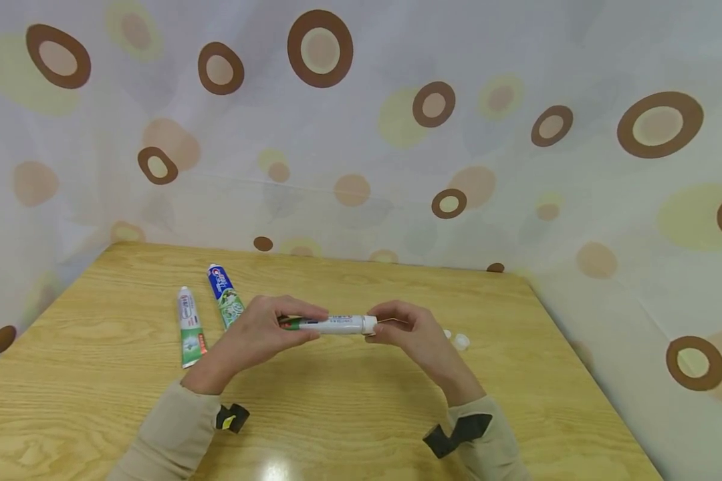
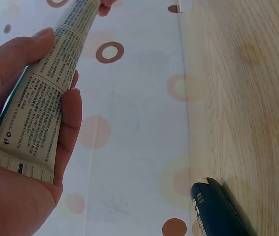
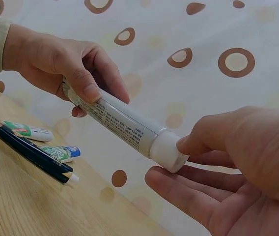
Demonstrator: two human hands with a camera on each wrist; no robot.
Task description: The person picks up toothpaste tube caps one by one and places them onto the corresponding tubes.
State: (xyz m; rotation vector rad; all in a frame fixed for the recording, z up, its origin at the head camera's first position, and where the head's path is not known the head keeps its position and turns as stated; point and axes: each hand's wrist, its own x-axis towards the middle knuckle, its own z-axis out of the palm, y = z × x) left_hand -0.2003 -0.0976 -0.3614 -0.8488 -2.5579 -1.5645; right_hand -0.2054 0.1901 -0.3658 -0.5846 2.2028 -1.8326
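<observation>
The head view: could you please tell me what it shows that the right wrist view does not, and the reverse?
Only the head view shows the small white cap-like pieces on the table and the right sleeve. Only the right wrist view clearly shows the dark tube. Both show the left hand gripping the held tube, the right hand at its white cap, and the blue-and-green tube.

On my wood-grain table (image 1: 337, 427), I see a white-and-green toothpaste tube (image 1: 189, 327), a blue-and-green Crest tube (image 1: 221, 287) and a dark navy tube (image 3: 34, 152) at left; a white cap (image 1: 461, 342) at right; a circle-patterned sheet (image 1: 361, 147) hanging on the far side.
</observation>
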